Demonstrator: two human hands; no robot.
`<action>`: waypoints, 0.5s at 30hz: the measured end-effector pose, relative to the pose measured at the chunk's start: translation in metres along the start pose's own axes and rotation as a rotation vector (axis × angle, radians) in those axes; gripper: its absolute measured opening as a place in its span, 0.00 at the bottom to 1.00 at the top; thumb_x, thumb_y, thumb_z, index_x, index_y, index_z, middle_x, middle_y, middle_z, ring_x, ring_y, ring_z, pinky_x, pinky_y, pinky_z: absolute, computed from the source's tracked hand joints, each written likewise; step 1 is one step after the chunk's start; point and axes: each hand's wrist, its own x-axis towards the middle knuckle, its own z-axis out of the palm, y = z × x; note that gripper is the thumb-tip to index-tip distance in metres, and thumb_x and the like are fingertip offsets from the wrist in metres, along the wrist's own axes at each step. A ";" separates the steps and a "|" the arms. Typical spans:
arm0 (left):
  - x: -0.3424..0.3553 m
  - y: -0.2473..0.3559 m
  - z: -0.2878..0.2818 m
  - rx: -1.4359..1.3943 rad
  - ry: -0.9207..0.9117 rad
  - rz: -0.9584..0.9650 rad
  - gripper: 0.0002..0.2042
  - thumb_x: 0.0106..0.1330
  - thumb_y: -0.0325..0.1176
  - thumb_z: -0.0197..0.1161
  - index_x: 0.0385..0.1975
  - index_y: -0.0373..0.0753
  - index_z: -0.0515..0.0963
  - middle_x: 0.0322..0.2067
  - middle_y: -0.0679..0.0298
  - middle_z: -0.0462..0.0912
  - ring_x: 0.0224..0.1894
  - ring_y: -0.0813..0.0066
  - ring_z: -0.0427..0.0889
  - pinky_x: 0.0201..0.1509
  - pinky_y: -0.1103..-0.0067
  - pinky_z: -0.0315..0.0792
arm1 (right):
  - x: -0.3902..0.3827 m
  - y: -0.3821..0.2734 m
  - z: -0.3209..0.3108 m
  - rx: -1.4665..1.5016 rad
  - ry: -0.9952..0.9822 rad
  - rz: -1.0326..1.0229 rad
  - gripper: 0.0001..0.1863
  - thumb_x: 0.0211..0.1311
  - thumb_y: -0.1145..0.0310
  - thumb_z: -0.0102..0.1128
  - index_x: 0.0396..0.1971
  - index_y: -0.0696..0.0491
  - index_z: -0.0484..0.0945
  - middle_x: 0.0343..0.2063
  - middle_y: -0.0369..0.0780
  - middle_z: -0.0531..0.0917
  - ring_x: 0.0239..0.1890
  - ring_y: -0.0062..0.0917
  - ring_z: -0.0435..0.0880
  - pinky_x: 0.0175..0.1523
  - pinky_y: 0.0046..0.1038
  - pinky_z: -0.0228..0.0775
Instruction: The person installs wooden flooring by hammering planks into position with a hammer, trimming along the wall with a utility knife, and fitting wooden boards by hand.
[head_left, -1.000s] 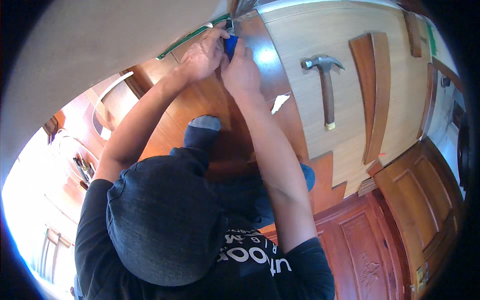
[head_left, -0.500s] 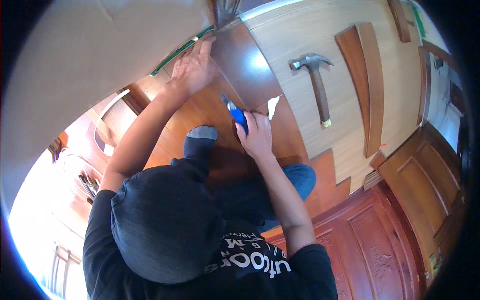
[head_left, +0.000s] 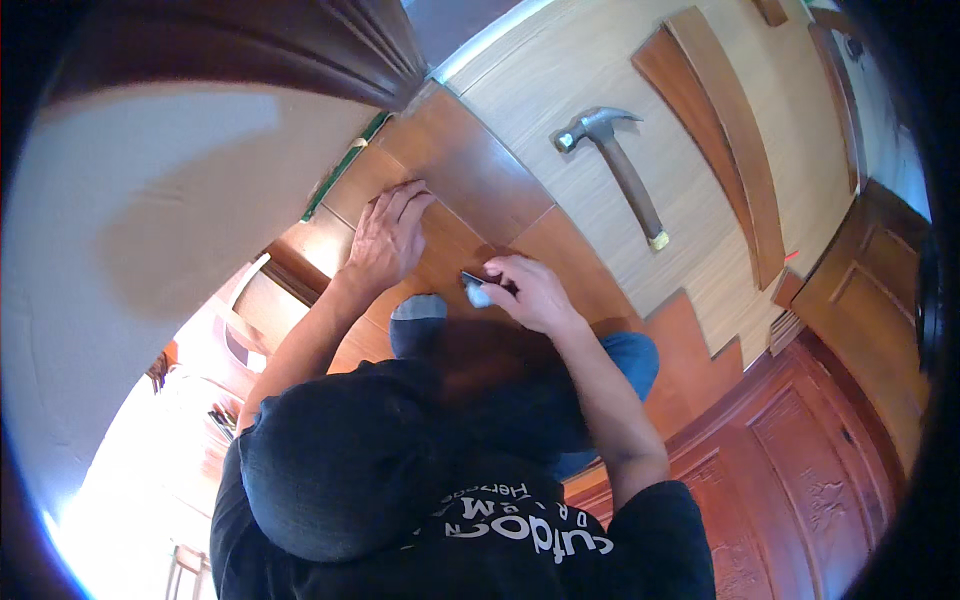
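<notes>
My left hand (head_left: 390, 238) lies on the brown wooden floor planks (head_left: 445, 225), fingers stretched forward and slightly bent. To its right, my right hand (head_left: 530, 292) is closed just above the planks. A small hand tool (head_left: 470, 279) sticks out of its fingers, with a dark narrow end. A pale, whitish part (head_left: 480, 296) shows under the thumb side; whether it belongs to the tool or is a scrap, I cannot tell. My grey-toed sock (head_left: 418, 308) rests on the floor below my left hand.
A claw hammer (head_left: 620, 170) lies on lighter boards at the right, beside two loose brown planks (head_left: 715, 150). A green strip (head_left: 345, 165) runs along the pale wall (head_left: 200, 200) at the left. Brown curtain-like cloth (head_left: 250, 45) hangs above. A carved red door panel (head_left: 790, 460) is at lower right.
My left hand has drawn back from the green strip. My right hand has turned, and the blue handle no longer shows. The white scrap beside it is gone from its spot. The view has shifted.
</notes>
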 end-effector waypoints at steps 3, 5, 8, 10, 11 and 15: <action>0.007 -0.009 -0.009 0.039 -0.018 -0.032 0.22 0.60 0.25 0.63 0.57 0.39 0.76 0.62 0.56 0.76 0.64 0.56 0.75 0.68 0.61 0.69 | -0.004 0.021 -0.022 -0.205 0.402 0.051 0.12 0.67 0.63 0.63 0.45 0.53 0.82 0.44 0.46 0.85 0.50 0.45 0.82 0.58 0.44 0.74; 0.023 -0.002 -0.011 0.089 0.011 0.019 0.22 0.61 0.26 0.64 0.57 0.39 0.76 0.62 0.56 0.76 0.65 0.55 0.74 0.69 0.61 0.68 | -0.021 0.065 -0.031 -0.390 0.543 0.142 0.16 0.67 0.64 0.63 0.51 0.53 0.79 0.50 0.47 0.82 0.53 0.45 0.79 0.60 0.45 0.71; 0.054 0.004 -0.013 0.096 -0.007 0.108 0.23 0.62 0.30 0.66 0.59 0.39 0.76 0.63 0.57 0.75 0.68 0.56 0.72 0.70 0.61 0.67 | -0.028 0.091 -0.026 -0.567 0.560 0.159 0.20 0.66 0.63 0.63 0.55 0.52 0.77 0.54 0.46 0.80 0.55 0.45 0.77 0.60 0.46 0.69; 0.076 0.006 -0.013 0.117 -0.046 0.119 0.24 0.63 0.32 0.67 0.60 0.39 0.75 0.64 0.57 0.74 0.70 0.57 0.70 0.72 0.62 0.65 | -0.027 0.094 -0.019 -0.622 0.535 0.212 0.21 0.66 0.63 0.62 0.57 0.52 0.77 0.55 0.46 0.79 0.55 0.44 0.76 0.60 0.47 0.68; 0.087 0.006 -0.011 0.131 -0.061 0.130 0.25 0.63 0.35 0.68 0.61 0.39 0.74 0.65 0.57 0.73 0.71 0.58 0.68 0.74 0.62 0.63 | -0.025 0.096 -0.019 -0.615 0.531 0.182 0.21 0.66 0.63 0.62 0.57 0.52 0.77 0.54 0.46 0.79 0.55 0.44 0.76 0.60 0.47 0.68; 0.124 0.001 0.014 0.219 -0.090 0.236 0.29 0.65 0.42 0.68 0.65 0.39 0.72 0.68 0.57 0.70 0.74 0.60 0.64 0.77 0.61 0.59 | -0.027 0.099 -0.020 -0.599 0.510 0.151 0.22 0.65 0.63 0.62 0.58 0.53 0.76 0.53 0.47 0.79 0.54 0.45 0.76 0.59 0.47 0.68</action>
